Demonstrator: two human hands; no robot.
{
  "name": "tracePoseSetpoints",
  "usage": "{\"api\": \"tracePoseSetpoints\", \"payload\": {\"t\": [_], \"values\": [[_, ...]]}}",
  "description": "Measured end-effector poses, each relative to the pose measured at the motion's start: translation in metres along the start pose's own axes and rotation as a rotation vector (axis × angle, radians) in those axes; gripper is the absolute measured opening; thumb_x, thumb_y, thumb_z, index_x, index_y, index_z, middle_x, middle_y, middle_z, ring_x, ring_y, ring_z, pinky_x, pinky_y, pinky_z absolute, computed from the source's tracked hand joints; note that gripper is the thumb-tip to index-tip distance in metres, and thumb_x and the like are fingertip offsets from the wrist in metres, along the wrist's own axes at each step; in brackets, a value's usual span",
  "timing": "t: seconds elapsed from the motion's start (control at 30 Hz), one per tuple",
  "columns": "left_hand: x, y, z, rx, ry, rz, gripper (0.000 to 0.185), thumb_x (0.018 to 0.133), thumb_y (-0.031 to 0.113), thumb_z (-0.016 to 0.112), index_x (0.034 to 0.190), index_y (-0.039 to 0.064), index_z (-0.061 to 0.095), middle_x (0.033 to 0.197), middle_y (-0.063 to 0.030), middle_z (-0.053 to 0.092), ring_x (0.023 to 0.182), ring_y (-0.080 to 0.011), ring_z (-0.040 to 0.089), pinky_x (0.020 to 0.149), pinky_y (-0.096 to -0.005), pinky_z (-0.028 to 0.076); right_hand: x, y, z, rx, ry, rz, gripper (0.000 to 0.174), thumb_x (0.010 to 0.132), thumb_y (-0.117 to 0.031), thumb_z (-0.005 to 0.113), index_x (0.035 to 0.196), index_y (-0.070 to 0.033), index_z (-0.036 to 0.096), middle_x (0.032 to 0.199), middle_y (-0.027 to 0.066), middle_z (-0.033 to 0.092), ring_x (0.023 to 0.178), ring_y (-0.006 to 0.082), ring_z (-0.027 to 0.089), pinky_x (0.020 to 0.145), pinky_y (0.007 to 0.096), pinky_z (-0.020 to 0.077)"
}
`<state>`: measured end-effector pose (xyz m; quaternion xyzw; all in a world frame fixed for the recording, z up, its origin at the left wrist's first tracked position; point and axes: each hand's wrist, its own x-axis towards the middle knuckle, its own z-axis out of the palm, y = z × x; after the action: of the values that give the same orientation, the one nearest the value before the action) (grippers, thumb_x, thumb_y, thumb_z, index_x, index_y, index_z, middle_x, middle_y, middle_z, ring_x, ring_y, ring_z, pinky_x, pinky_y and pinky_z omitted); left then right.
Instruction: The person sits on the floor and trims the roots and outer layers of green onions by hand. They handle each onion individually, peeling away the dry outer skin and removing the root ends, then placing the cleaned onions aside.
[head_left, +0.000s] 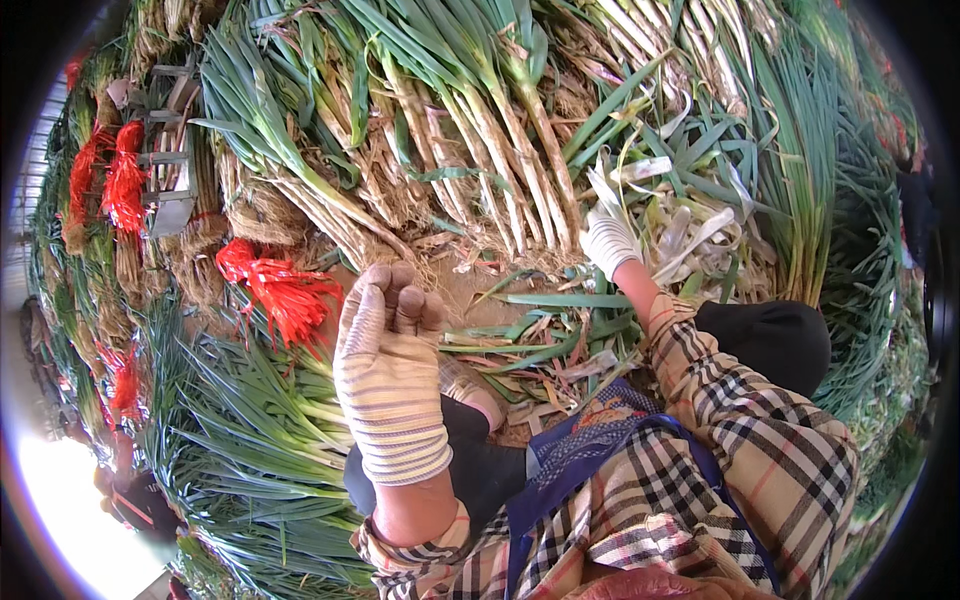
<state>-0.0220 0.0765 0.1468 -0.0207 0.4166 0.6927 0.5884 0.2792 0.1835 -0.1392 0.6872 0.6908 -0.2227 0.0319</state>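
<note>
My left hand, in a striped knit glove with stained fingertips, is raised before me. Its fingers are loosely curled and nothing shows in them. Just beyond it lie the rooty ends of several green onions. My right hand, gloved alike, reaches forward to a heap of pale peeled leaves. A whitish leaf strip rises at its fingertips; whether the fingers grip it is hidden. Left of that hand, long green onions with brownish stalks and roots lie side by side.
Red plastic ties lie in a bunch on the ground; more red strands hang by a small metal-and-wood frame. Cleaner green onions are piled at left, others at right. Leaf scraps litter the ground before my knees.
</note>
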Motion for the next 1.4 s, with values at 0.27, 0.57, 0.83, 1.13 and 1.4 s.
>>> {"api": "tracePoseSetpoints", "payload": {"t": [0.27,0.57,0.83,1.13,1.4], "values": [[0.002,-0.003,-0.004,0.029,0.027,-0.02,0.021,0.094,0.012,0.058,0.112,0.001,0.061,0.104,-0.0119,0.064,0.087,-0.0198,0.063,0.081,-0.0367,0.055,0.033,-0.082,-0.021,-0.01,-0.089,0.05,0.041,0.084,-0.039,0.063,0.099,-0.001,0.064,0.094,0.0235,0.068,0.088,0.0386,0.066,0.079,0.0477,0.0509],[0.0,-0.009,0.006,0.108,0.025,-0.059,0.02,0.094,0.012,0.058,0.112,0.003,0.061,0.102,-0.0109,0.065,0.086,-0.0185,0.064,0.08,-0.0368,0.055,0.043,-0.082,-0.006,-0.074,-0.048,-0.032,0.032,0.086,-0.032,0.059,0.095,-0.001,0.063,0.089,0.0215,0.068,0.082,0.0389,0.066,0.072,0.0478,0.0522],[0.003,-0.016,0.004,0.109,0.005,-0.073,0.022,0.094,0.012,0.059,0.113,0.002,0.061,0.103,-0.0117,0.064,0.088,-0.0195,0.063,0.081,-0.0375,0.055,0.029,-0.1,-0.012,0.121,0.128,-0.181,0.028,0.087,-0.024,0.061,0.099,0.001,0.057,0.087,0.0214,0.064,0.08,0.0359,0.063,0.074,0.0444,0.052],[0.005,-0.015,0.002,0.108,-0.007,-0.116,0.022,0.094,0.013,0.058,0.113,0.001,0.06,0.105,-0.0131,0.064,0.088,-0.0204,0.063,0.082,-0.0372,0.055,0.084,-0.108,-0.014,0.115,0.06,0.06,0.035,0.09,-0.034,0.058,0.102,-0.001,0.057,0.092,0.0214,0.067,0.087,0.0367,0.066,0.077,0.0462,0.0517],[0.006,-0.017,0.002,0.109,-0.009,-0.147,0.022,0.095,0.012,0.056,0.114,0.001,0.059,0.103,-0.0131,0.064,0.088,-0.0206,0.063,0.081,-0.0379,0.055,0.091,-0.105,-0.001,0.022,0.068,-0.075,0.03,0.089,-0.029,0.056,0.098,0.0,0.059,0.085,0.0222,0.067,0.083,0.0384,0.066,0.073,0.047,0.0518]]}}
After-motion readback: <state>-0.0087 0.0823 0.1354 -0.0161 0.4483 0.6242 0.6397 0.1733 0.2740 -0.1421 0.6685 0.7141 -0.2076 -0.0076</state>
